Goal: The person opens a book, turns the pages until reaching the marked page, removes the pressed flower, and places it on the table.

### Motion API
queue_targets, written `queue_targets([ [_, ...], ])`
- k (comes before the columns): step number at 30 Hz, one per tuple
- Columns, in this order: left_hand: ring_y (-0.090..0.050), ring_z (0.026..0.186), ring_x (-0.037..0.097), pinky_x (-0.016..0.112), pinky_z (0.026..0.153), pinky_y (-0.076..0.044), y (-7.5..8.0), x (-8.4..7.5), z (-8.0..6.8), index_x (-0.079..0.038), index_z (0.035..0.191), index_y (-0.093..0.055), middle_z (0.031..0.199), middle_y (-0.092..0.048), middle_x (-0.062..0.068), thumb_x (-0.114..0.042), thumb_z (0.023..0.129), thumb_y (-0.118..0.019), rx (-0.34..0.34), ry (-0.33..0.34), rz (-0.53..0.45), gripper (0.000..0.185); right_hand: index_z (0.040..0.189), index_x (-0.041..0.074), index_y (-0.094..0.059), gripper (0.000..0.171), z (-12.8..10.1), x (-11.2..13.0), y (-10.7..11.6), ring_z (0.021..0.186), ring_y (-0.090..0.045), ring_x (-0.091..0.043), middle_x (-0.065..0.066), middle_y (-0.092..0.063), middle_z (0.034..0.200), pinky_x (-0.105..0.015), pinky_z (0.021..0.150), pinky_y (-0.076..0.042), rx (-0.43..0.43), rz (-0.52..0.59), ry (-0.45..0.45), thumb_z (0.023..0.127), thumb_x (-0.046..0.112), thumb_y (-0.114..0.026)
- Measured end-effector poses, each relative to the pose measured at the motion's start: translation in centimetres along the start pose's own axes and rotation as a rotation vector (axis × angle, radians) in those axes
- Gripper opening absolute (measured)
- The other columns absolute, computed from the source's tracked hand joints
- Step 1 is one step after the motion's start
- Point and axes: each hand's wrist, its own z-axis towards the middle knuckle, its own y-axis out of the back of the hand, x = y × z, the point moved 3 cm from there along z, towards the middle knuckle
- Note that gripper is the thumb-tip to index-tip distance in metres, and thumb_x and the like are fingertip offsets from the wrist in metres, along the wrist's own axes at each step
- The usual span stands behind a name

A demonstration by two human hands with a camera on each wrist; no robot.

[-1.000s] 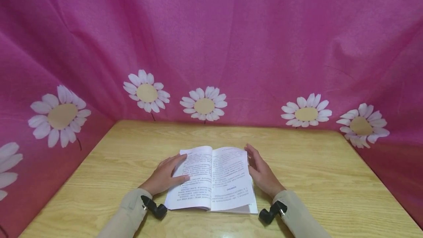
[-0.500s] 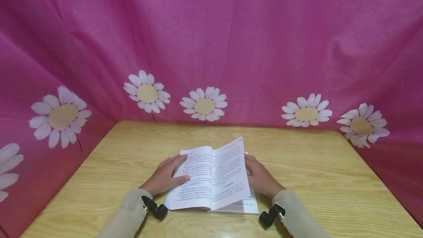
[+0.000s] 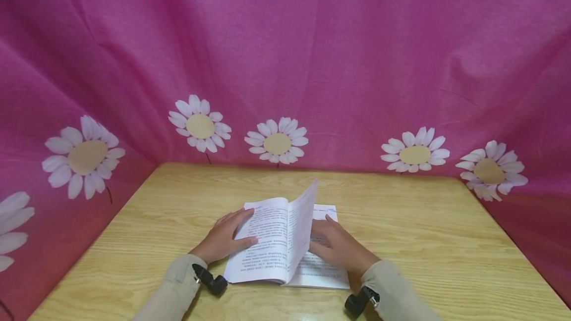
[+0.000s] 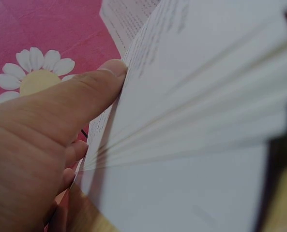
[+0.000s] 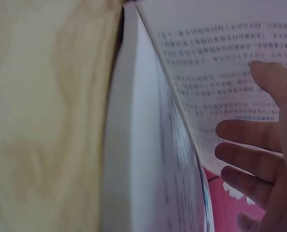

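An open book (image 3: 263, 261) with printed white pages lies on the wooden table. My left hand (image 3: 225, 236) rests on its left side, thumb on the page and fingers along the outer edge; in the left wrist view the thumb (image 4: 92, 89) touches the page beside fanned leaves (image 4: 220, 106). One leaf (image 3: 304, 234) stands nearly upright from the spine. My right hand (image 3: 341, 246) is behind that leaf, over the right page (image 3: 318, 276), its fingertips partly hidden by the leaf. The right wrist view shows its fingers (image 5: 252, 159) spread before printed text, pinching nothing.
The wooden table (image 3: 178, 197) extends around the book on all sides. A pink curtain (image 3: 348, 63) with white daisies hangs behind and beside it. Small black cameras (image 3: 216, 285) are strapped at both wrists over the sleeves.
The right-hand leaf has lifted and swung left toward upright, uncovering the page below. My right hand has moved left from the book's right edge, following it. My left hand has stayed in place.
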Motion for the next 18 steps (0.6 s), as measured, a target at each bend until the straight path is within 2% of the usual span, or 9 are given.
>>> queue_targets([
  [3,-0.025,0.144,0.029,0.057,0.114,-0.016,0.0,0.0,-0.1,-0.024,0.148,-0.04,0.154,-0.035,0.002,-0.058,0.08,-0.069,0.003,-0.002,0.003,0.082,0.128,0.01,-0.062,0.037,0.2,0.7,-0.5,0.125,-0.053,-0.02,-0.001,-0.063,0.128,-0.064,0.111,-0.018,0.024,0.01,0.014,0.096,0.028,-0.059],
  [10,-0.025,0.144,0.028,0.056,0.114,-0.017,0.1,0.0,-0.1,-0.024,0.149,-0.039,0.155,-0.034,0.003,-0.057,0.081,-0.069,0.009,-0.014,0.011,0.081,0.128,0.016,-0.063,0.045,0.2,2.1,-0.9,0.131,-0.045,-0.018,0.002,-0.056,0.136,-0.052,0.115,-0.021,0.068,0.053,-0.082,0.096,0.047,-0.053],
  [16,-0.027,0.142,0.03,0.056,0.114,-0.018,0.1,0.1,-0.1,-0.022,0.148,-0.04,0.154,-0.035,0.005,-0.057,0.081,-0.069,0.003,-0.026,0.019,0.081,0.134,0.021,-0.057,0.045,0.1,2.7,-1.4,0.133,-0.042,-0.014,0.007,-0.05,0.142,-0.048,0.111,-0.031,0.077,0.057,-0.101,0.097,0.046,-0.052],
  [18,-0.028,0.142,0.03,0.056,0.114,-0.018,0.1,0.1,-0.1,-0.02,0.148,-0.04,0.154,-0.035,0.007,-0.051,0.083,-0.07,-0.005,-0.048,0.024,0.078,0.135,0.021,-0.056,0.046,0.0,2.9,-1.7,0.133,-0.041,-0.014,0.008,-0.048,0.144,-0.048,0.11,-0.031,0.084,0.059,-0.107,0.097,0.047,-0.052],
])
